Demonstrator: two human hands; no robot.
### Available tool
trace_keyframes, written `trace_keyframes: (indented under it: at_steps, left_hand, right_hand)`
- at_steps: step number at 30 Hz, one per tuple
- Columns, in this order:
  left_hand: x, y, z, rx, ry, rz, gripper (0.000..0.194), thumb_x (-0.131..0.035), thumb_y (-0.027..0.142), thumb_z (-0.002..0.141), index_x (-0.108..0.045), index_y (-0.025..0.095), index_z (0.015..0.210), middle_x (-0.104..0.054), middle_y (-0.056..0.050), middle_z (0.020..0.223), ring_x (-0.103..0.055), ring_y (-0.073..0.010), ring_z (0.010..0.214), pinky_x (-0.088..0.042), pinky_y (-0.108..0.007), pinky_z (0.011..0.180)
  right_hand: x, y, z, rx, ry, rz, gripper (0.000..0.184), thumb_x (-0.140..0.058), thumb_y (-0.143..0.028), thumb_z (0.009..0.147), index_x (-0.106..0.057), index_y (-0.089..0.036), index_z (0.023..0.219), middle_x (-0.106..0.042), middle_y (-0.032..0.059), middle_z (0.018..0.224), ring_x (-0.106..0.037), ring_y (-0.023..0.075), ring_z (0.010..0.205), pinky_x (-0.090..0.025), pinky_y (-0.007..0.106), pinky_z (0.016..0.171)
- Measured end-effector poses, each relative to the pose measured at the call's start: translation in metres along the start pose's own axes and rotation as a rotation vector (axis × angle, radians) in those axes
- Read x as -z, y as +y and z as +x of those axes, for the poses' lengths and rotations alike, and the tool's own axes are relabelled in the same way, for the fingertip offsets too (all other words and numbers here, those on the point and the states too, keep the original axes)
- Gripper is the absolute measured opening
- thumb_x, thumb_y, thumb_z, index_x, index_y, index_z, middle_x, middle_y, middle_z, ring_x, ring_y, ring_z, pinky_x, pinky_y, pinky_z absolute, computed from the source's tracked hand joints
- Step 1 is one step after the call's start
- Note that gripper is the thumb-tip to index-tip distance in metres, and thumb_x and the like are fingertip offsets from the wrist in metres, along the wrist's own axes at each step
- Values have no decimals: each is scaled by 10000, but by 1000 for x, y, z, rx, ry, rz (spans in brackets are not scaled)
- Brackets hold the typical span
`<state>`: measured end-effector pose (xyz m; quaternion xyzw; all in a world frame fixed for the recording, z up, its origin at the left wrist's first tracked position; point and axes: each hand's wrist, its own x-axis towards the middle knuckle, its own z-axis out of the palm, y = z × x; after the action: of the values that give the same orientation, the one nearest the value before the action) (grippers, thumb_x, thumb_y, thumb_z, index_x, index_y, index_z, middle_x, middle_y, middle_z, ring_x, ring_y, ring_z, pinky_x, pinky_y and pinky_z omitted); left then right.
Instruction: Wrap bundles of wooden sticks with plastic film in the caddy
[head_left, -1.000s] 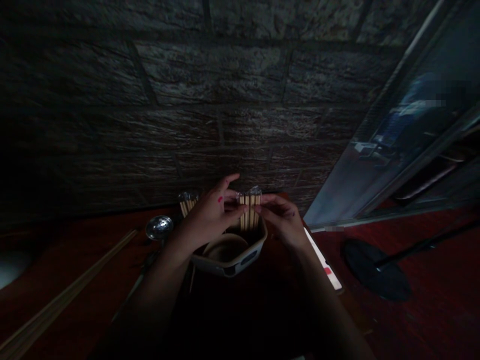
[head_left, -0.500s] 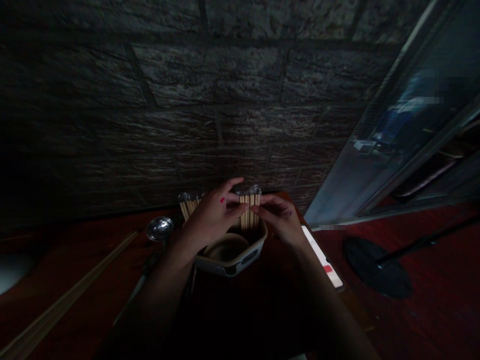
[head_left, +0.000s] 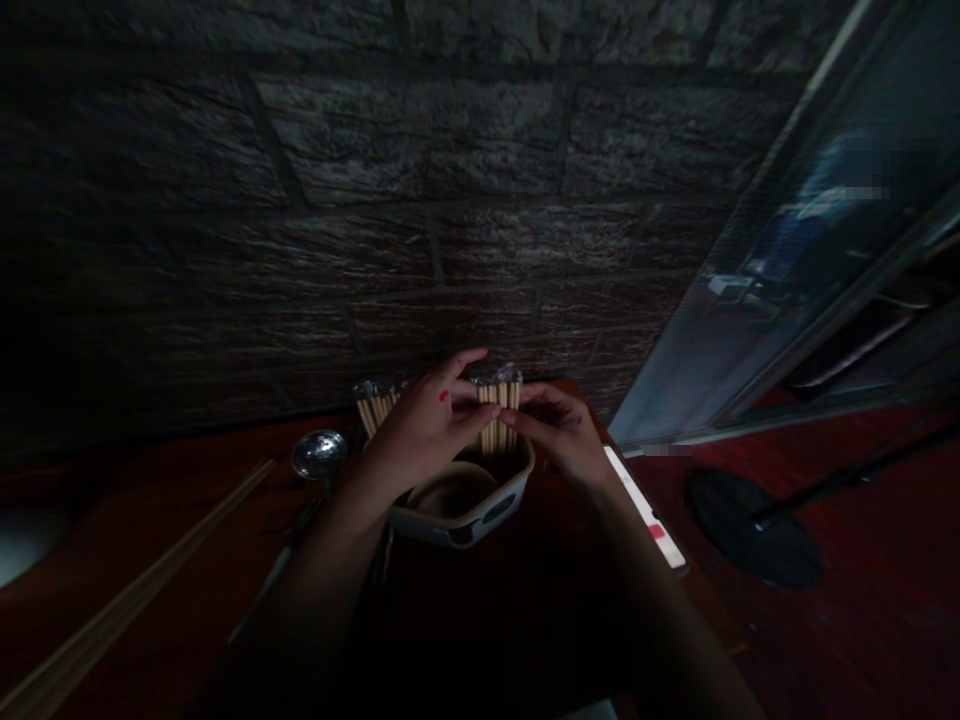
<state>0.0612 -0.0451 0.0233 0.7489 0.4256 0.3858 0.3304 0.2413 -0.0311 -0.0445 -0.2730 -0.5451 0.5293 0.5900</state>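
My left hand and my right hand pinch a bundle of wooden chopsticks from both sides, thumbs in front. Clear plastic wrap shows at the bundle's top. The bundle stands upright at the back of a pale basket, its lower ends hidden inside. More wrapped chopsticks lean at the basket's left, partly behind my left hand. Inside the basket's front lies a round bowl-like item, too dark to make out fully.
Left of the basket lie a shiny metal ladle and long thin sticks on the wooden table. A lit phone rests at the right edge. Behind rises a stone-block wall; a round black stand base sits on the red floor.
Both hands keep their hold on the chopstick bundle, almost unmoved. The view has shifted very slightly, so everything sits a little higher in the picture.
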Motion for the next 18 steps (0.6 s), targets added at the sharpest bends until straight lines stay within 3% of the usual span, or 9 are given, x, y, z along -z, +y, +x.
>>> trace_keyframes:
  at_steps: [8, 18]
  left_hand:
    - [0, -2, 0, -13, 8, -19, 599, -660, 241, 832, -421, 192, 1379, -748, -75, 998, -734, -204, 873, -584, -331, 782]
    - [-2, -4, 0, -60, 47, 78, 561, -654, 263, 843, -455, 200, 1363, -745, -66, 949, -724, -210, 872, -562, -329, 766]
  right_hand:
    - [6, -2, 0, -12, 11, -14, 210, -819, -194, 680, -732, -258, 861, -728, -35, 890, -665, 127, 844, -524, 299, 869]
    - [9, 2, -1, -20, 92, -21, 137, -828, -228, 677, -730, -257, 769, -717, -46, 786, -646, 99, 735, -515, 242, 731]
